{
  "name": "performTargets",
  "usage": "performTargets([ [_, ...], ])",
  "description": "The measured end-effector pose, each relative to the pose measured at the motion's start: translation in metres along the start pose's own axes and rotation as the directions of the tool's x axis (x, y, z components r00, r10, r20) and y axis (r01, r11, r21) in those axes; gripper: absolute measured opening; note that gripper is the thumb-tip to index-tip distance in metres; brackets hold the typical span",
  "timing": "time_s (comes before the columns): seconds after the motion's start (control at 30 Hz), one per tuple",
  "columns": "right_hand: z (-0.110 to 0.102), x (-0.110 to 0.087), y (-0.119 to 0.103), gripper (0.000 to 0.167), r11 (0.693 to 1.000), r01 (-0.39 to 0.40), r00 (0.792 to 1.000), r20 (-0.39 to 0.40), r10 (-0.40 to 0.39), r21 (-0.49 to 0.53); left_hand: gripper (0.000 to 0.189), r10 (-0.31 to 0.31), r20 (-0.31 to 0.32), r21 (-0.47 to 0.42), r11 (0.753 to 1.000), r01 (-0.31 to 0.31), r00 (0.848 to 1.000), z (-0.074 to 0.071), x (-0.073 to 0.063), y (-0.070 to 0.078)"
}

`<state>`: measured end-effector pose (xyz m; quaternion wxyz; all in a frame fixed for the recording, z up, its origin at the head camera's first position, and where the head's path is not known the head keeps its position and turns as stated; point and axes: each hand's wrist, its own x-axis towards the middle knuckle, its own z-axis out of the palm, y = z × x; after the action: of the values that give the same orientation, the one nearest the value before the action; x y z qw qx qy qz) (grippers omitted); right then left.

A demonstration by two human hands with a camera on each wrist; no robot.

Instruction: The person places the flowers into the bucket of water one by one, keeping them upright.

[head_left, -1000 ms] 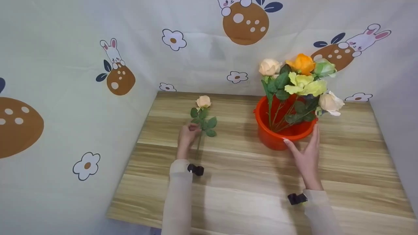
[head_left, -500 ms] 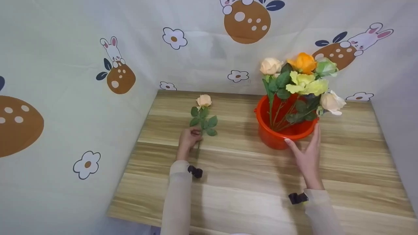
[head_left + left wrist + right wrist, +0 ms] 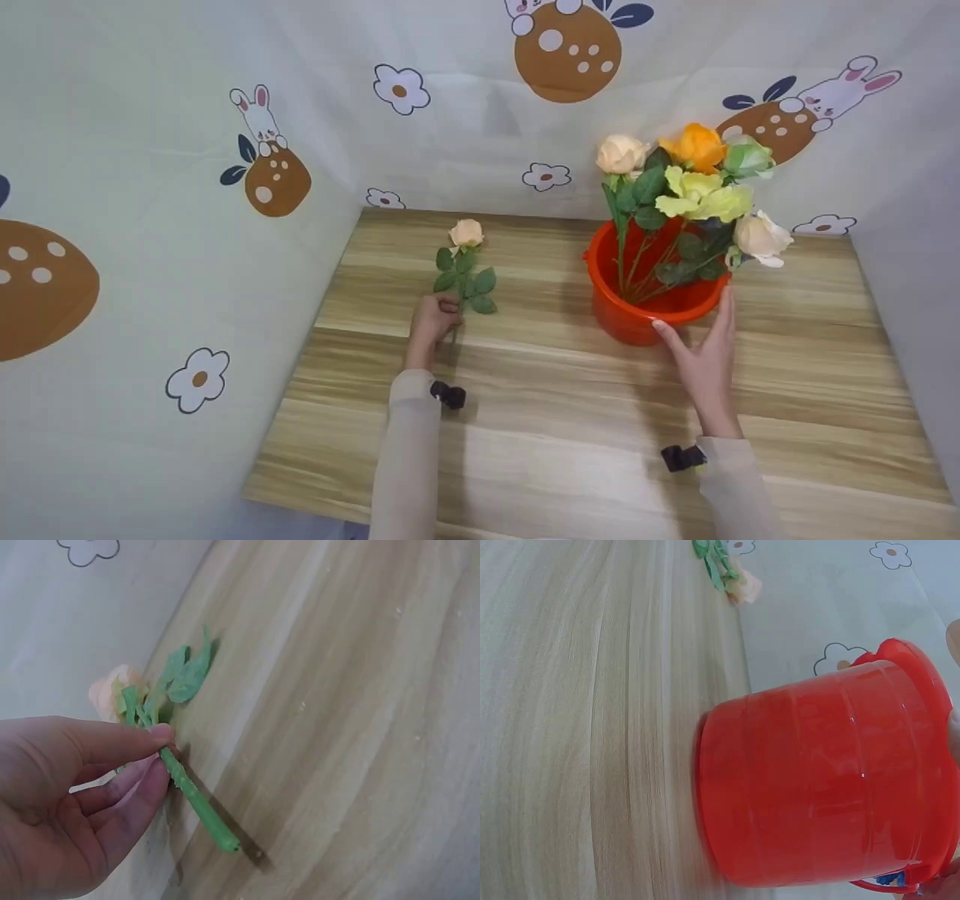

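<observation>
My left hand (image 3: pixel 433 322) pinches the green stem of a peach artificial rose (image 3: pixel 466 234) between thumb and fingers. In the left wrist view the cut end of the stem (image 3: pixel 204 808) sticks out past the fingertips, with a shadow beside it. The bloom points toward the back wall. My right hand (image 3: pixel 709 367) rests against a red bucket (image 3: pixel 634 322), thumb on the front rim and fairly straight fingers along the right side. Inside stand several artificial flowers, among them an orange rose (image 3: pixel 697 146) and a yellow bloom (image 3: pixel 701 195). The right wrist view shows only parts of the right hand.
The wood-grain table (image 3: pixel 540 405) meets a pale curtain (image 3: pixel 465 127) printed with rabbits and flowers at the back. More curtain runs down the left side. The bucket stands upright near the back edge, right of the rose.
My left hand slid slightly back along the stem and its fingers closed on it. The rose has shifted a little to the left. My right hand and the bucket stayed put.
</observation>
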<state>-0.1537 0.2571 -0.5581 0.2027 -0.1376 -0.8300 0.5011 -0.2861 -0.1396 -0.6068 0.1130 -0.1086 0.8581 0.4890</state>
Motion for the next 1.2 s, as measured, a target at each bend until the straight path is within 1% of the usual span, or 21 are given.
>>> performTargets([
  [0.1, -0.001, 0.0, -0.001, 0.11, 1.0, -0.009, 1.0, 0.005, 0.009, 0.003, 0.032, -0.027, 0.021, -0.062, 0.998, 0.028, 0.999, 0.0, -0.003, 0.005],
  [0.2, -0.001, 0.0, -0.001, 0.11, 1.0, -0.014, 1.0, 0.011, 0.014, 0.005, 0.031, -0.057, 0.04, -0.156, 0.986, 0.062, 0.998, -0.001, -0.007, 0.01],
  [0.3, -0.001, 0.0, -0.001, 0.11, 1.0, -0.022, 1.0, 0.015, 0.022, 0.006, 0.03, -0.054, 0.045, -0.22, 0.973, 0.063, 0.998, -0.001, -0.012, 0.016],
  [0.37, -0.001, 0.0, -0.001, 0.11, 1.0, -0.028, 0.999, 0.017, 0.028, 0.007, 0.03, -0.028, 0.037, -0.234, 0.972, 0.036, 0.999, -0.001, -0.014, 0.02],
  [0.47, -0.001, -0.001, -0.001, 0.11, 0.999, -0.035, 0.999, 0.018, 0.034, 0.012, 0.03, 0.04, 0.015, -0.23, 0.973, -0.036, 0.999, -0.002, -0.018, 0.027],
  [0.6, -0.001, 0.0, -0.001, 0.11, 0.999, -0.032, 0.999, 0.018, 0.032, 0.013, 0.03, 0.121, -0.009, -0.222, 0.968, -0.12, 0.993, -0.004, -0.023, 0.038],
  [0.7, -0.001, 0.0, -0.001, 0.11, 1.0, -0.029, 0.999, 0.015, 0.029, 0.011, 0.029, 0.153, -0.008, -0.227, 0.962, -0.151, 0.988, -0.005, -0.028, 0.047],
  [0.87, -0.001, -0.001, -0.001, 0.11, 1.0, -0.017, 1.0, 0.01, 0.017, 0.019, 0.031, 0.198, 0.02, -0.245, 0.951, -0.187, 0.98, -0.007, -0.036, 0.064],
  [0.93, -0.001, -0.001, -0.001, 0.11, 1.0, -0.013, 1.0, 0.009, 0.013, 0.024, 0.03, 0.218, 0.026, -0.267, 0.942, -0.203, 0.976, -0.006, -0.039, 0.071],
  [1.07, 0.0, -0.001, -0.002, 0.11, 0.999, -0.026, 1.0, 0.013, 0.026, 0.028, 0.028, 0.262, 0.021, -0.327, 0.914, -0.241, 0.965, -0.004, -0.047, 0.087],
  [1.1, 0.0, -0.001, -0.001, 0.11, 0.999, -0.032, 0.999, 0.015, 0.032, 0.027, 0.027, 0.278, 0.017, -0.344, 0.904, -0.255, 0.961, -0.003, -0.049, 0.092],
  [1.2, 0.0, -0.001, -0.001, 0.111, 0.999, -0.036, 0.999, 0.018, 0.035, 0.024, 0.025, 0.318, 0.01, -0.366, 0.883, -0.292, 0.948, 0.001, -0.054, 0.107],
])
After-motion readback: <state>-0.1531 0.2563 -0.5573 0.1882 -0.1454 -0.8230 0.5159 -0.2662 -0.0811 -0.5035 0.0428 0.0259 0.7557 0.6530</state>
